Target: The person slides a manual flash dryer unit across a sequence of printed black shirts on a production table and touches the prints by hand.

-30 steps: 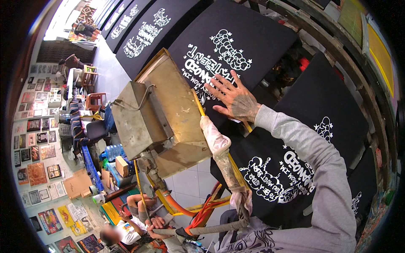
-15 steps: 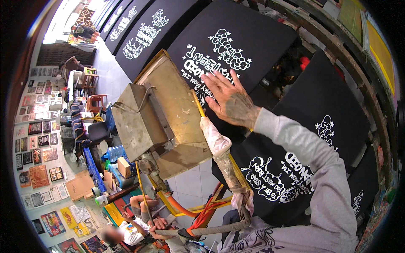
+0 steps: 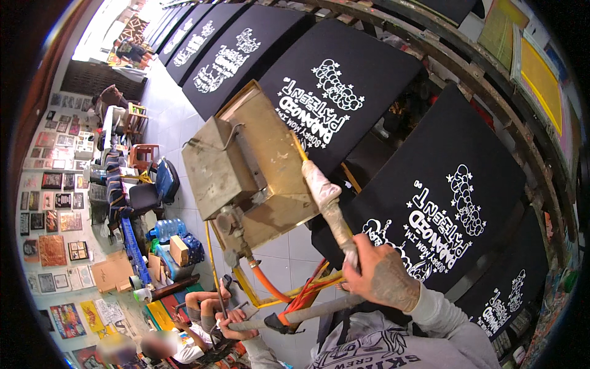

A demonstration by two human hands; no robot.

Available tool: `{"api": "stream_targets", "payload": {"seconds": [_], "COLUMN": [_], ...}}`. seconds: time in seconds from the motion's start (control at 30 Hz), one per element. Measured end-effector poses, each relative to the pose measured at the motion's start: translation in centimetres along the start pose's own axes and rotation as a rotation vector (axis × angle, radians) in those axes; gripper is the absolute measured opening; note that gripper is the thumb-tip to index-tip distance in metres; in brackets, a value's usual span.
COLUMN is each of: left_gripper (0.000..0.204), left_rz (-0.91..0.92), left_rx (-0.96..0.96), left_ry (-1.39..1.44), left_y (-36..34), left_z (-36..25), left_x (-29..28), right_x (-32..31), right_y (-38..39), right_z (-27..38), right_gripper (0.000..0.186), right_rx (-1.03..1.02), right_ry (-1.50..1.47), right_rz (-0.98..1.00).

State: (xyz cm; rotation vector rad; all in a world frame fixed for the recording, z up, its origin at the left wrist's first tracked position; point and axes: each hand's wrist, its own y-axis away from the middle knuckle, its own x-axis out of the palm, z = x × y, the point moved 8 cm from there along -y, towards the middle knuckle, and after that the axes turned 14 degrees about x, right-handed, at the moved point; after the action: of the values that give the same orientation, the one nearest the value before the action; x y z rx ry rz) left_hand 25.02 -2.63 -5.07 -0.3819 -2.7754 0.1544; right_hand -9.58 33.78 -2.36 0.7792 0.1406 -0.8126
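A boxy metal gas heater [image 3: 224, 166] on a yellow tube frame hangs in front of me, an orange hose [image 3: 268, 283] joined to its valve fitting. My right hand [image 3: 386, 275] is closed round the cloth-wrapped handle [image 3: 330, 212] of that frame, near its lower end. Lower down, my left hand [image 3: 238, 324] grips the grey wrapped bar [image 3: 307, 311] of the same frame; part of its fingers is hidden. Beneath and beyond the heater lies a black fabric panel [image 3: 375, 55] with white lettering and cloud shapes. Another printed black panel [image 3: 485, 144] is nearer, right of the handle.
More printed black panels [image 3: 252, 46] run in a row toward the far left. A dark rail [image 3: 491, 101] edges them on the right. Tiled floor [image 3: 187, 129] is at left, with chairs [image 3: 144, 195], water bottles [image 3: 167, 227] and seated people [image 3: 190, 341] along the wall.
My right hand, earlier spread flat above the black panel, has come down and back and now holds the wrapped handle. The heater sits slightly further right in view.
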Motion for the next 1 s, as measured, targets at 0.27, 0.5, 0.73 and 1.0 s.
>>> {"api": "stream_targets", "payload": {"seconds": [0.27,0.5,0.73,1.0], "left_gripper": [0.019,0.016,0.012,0.019], "left_rz": [-0.17,-0.003,-0.1,0.137], "left_rx": [0.04,0.077,-0.022,-0.068], "left_ry": [0.054,0.129,0.138,0.149], "left_y": [1.1,-1.6,-9.7,-16.8], "left_z": [1.2,1.2,3.1,3.3], "left_x": [0.9,2.0,-1.2,-3.4], "right_x": [-0.2,2.3,7.2,12.5], "right_y": [0.6,-0.2,0.6,1.5], "right_z": [-0.9,0.7,3.5,5.7], "right_gripper": [0.033,0.029,0.032,0.034], "right_rx": [-0.011,0.012,-0.075,0.095], "right_ry": [-0.142,-0.238,-0.159,-0.168], "right_rz": [-0.079,-0.007,-0.126,-0.152]}}
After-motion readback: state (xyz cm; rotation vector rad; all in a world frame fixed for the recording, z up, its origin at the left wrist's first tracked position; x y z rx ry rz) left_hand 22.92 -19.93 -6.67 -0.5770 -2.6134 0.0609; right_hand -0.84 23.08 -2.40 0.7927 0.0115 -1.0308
